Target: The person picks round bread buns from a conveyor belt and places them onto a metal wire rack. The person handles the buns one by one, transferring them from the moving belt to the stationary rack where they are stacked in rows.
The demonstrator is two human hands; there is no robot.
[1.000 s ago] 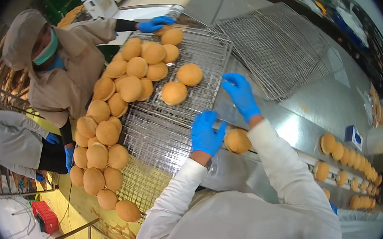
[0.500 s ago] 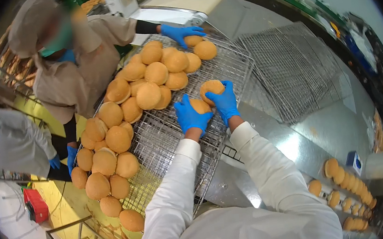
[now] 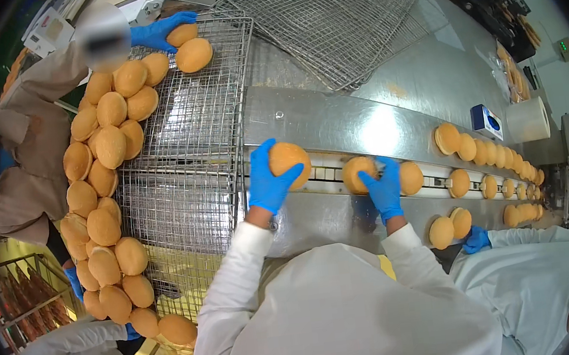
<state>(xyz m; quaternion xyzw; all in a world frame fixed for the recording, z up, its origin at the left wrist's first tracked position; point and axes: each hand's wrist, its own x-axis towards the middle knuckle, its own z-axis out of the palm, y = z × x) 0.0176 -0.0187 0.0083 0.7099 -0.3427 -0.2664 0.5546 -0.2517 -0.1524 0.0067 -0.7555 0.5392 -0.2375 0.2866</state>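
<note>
My left hand (image 3: 270, 182), in a blue glove, grips a round golden bun (image 3: 289, 164) above the near end of a narrow conveyor (image 3: 326, 173). Further right, my right hand (image 3: 384, 188) has its fingers around another bun (image 3: 356, 173), low over the same belt. Just beyond that hand a third bun (image 3: 411, 178) sits on the belt. To the left, many buns (image 3: 111, 147) lie piled along the far side of wire racks (image 3: 182, 126). A co-worker's blue-gloved hand (image 3: 162, 32) touches a bun (image 3: 183, 34) at the racks' top end.
Stacked wire grids (image 3: 330, 13) lie on the steel table (image 3: 414, 94). Rows of buns (image 3: 490, 152) flank the conveyor at right, near a paper roll (image 3: 526, 119) and a blue box (image 3: 486, 121). Another person's gloved hand (image 3: 475, 239) is beside the near-side buns. A co-worker (image 3: 25, 149) stands at left.
Both my hands have carried their buns from the wire rack rightward to the conveyor and moved apart. My view has turned right, bringing the conveyor and another person into sight.
</note>
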